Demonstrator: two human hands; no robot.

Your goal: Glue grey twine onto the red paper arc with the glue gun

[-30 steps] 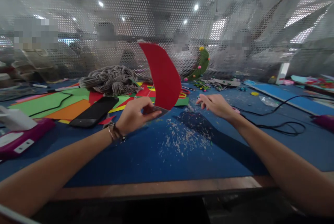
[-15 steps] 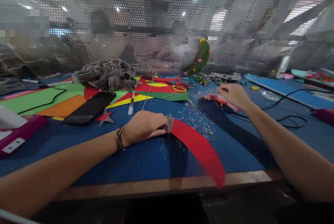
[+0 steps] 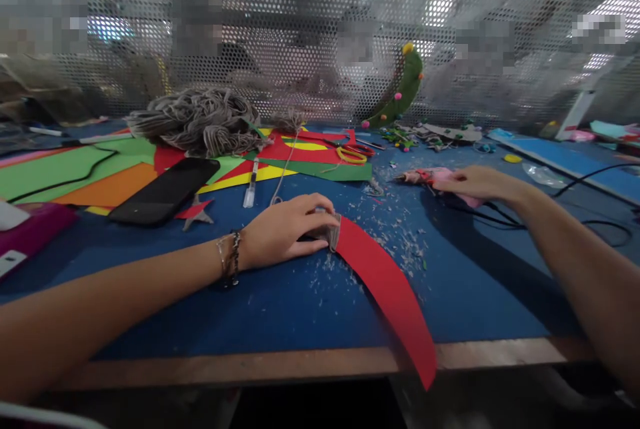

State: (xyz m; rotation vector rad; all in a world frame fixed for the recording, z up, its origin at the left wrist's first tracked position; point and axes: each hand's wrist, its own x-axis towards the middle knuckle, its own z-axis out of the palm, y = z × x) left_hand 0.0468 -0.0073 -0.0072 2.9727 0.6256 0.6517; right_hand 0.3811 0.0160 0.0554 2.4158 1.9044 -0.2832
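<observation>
Your left hand (image 3: pixel 287 232) pinches the grey-yarn-wrapped end (image 3: pixel 334 232) of the red paper crescent (image 3: pixel 387 282), which sweeps off toward four o'clock, its tip reaching past the blue tabletop's (image 3: pixel 200 322) near edge. Your right hand (image 3: pixel 483 184), at two o'clock from the left, touches what looks like a pink glue gun (image 3: pixel 423 176); I can't tell whether its fingers are closed. Press the wraps firmly so they don't loosen, and angle the nozzle away from your left fingers.

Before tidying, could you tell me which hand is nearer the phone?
Left: the left hand is in front and right of the phone; the right hand, farther right.
</observation>
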